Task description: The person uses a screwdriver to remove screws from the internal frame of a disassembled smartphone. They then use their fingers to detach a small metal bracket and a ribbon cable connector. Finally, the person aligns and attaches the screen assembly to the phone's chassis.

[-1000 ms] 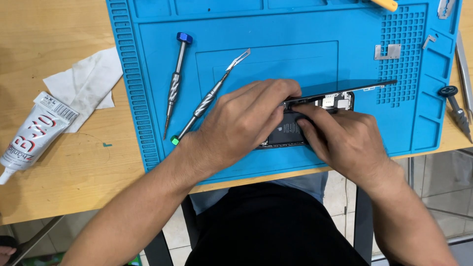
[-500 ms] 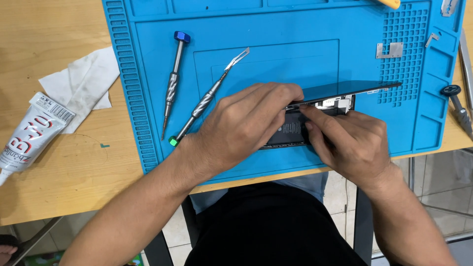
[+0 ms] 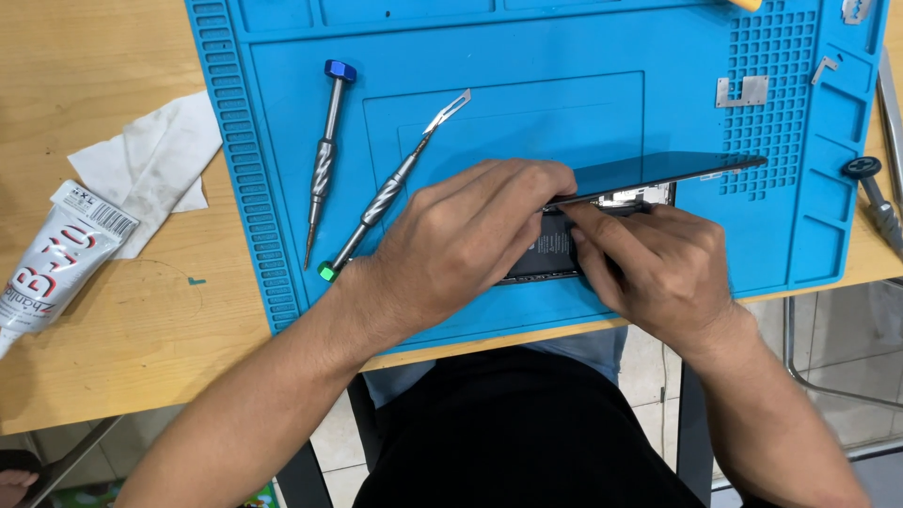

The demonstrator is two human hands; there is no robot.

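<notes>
An opened dark phone (image 3: 550, 254) lies on a blue repair mat (image 3: 583, 103), its black screen panel (image 3: 658, 171) lifted at an angle over the body. My left hand (image 3: 461, 245) grips the near edge of the screen panel with its fingertips. My right hand (image 3: 654, 268) rests on the phone body, index finger pressed onto the inside beneath the raised panel. Circuit parts (image 3: 640, 198) show at the phone's far end. Most of the phone body is hidden under both hands.
A blue-capped screwdriver (image 3: 324, 155) and a green-tipped pry tool (image 3: 395, 183) lie on the mat to the left. A small metal bracket (image 3: 740, 91) sits far right. A glue tube (image 3: 52, 263) and crumpled tissue (image 3: 150, 165) lie on the wooden table. Another tool (image 3: 870, 193) lies right.
The screen panel is tilted a little higher than before. My right index finger has slid further under it. The view has shifted slightly.
</notes>
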